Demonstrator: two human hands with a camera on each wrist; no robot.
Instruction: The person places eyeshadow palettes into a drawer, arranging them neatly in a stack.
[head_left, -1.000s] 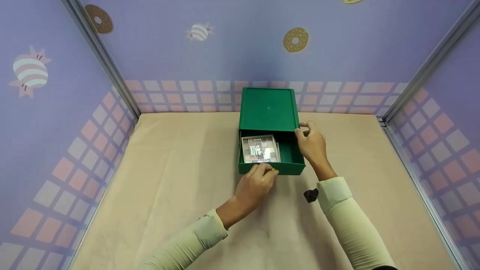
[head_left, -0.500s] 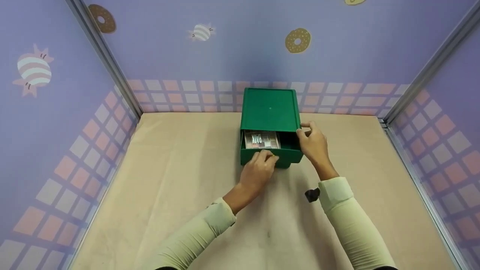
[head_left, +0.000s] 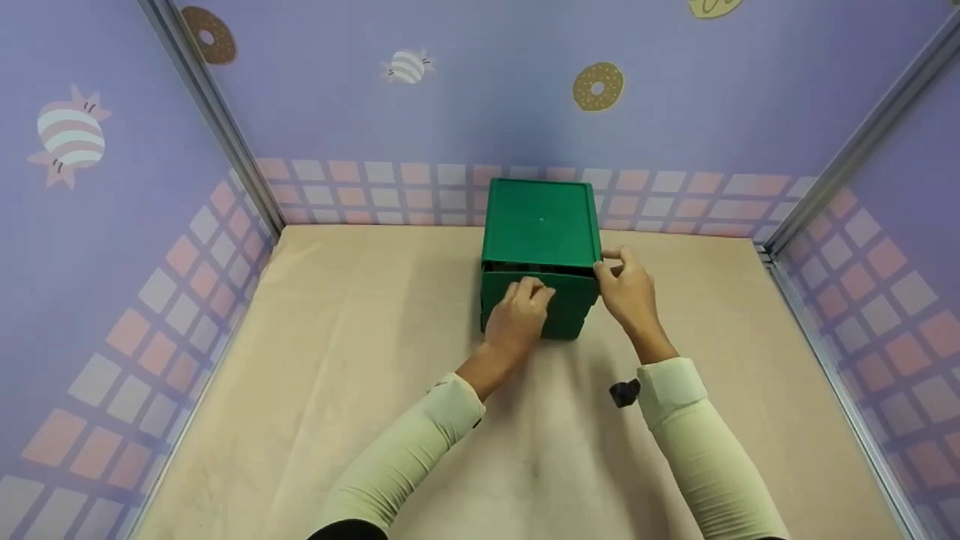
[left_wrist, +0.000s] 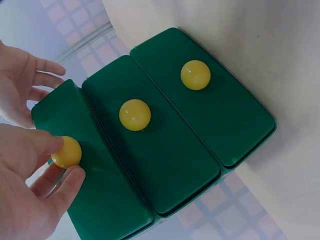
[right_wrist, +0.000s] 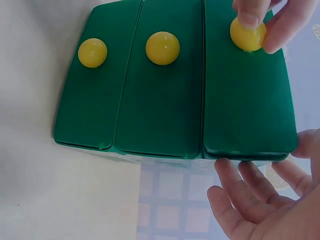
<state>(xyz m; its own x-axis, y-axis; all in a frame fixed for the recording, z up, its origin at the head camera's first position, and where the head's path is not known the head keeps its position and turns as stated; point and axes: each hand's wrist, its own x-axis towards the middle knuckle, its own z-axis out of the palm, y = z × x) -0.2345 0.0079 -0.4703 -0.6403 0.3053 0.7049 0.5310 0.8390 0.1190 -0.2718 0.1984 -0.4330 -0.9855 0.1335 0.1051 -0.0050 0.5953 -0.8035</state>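
Note:
A small green cabinet with three stacked drawers stands against the back wall. My left hand pinches the yellow round knob of the top drawer between thumb and fingers. That drawer is almost fully in, with a thin dark gap along its upper edge in the head view. The middle drawer and bottom drawer sit closed, each with its own yellow knob. At the cabinet's upper right side, my right hand touches the edge with loosely bent fingers. The drawer's contents are hidden.
Beige cloth covers the table around the cabinet. A purple wall with printed sweets stands close behind, and side walls enclose the left and right. A small black object shows beside the right cuff.
My left hand has pushed the top drawer back into the cabinet. The flat clear-lidded case seen inside it is now out of sight. The right hand has stayed at the cabinet's side.

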